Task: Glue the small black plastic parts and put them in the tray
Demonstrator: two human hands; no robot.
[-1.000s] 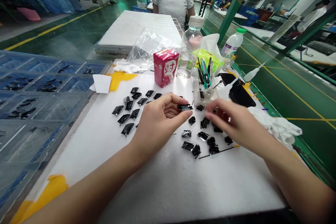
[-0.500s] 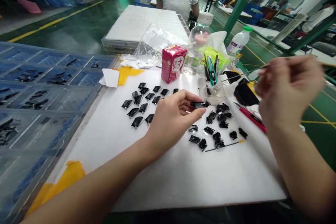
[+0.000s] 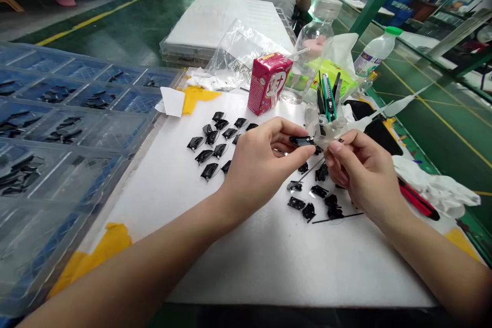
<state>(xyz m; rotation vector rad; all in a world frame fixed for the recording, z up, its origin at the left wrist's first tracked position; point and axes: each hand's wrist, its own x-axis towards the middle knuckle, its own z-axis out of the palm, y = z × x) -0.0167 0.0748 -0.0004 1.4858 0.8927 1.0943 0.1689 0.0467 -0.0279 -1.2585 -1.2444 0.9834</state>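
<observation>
left hand (image 3: 261,164): grip clamped on one black part (image 3: 302,140), held above mid tabletop (image 3: 249,256). right hand (image 3: 361,174): grip pinched on a thin pick (image 3: 311,168), just right of the black part. loose parts (image 3: 319,200) lie beneath; sorted parts (image 3: 215,141) to the left; carton (image 3: 268,82) far.

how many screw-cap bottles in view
2: a clear bottle behind the pink carton, and a white green-capped bottle farther right. Others may be hidden behind clutter.
</observation>
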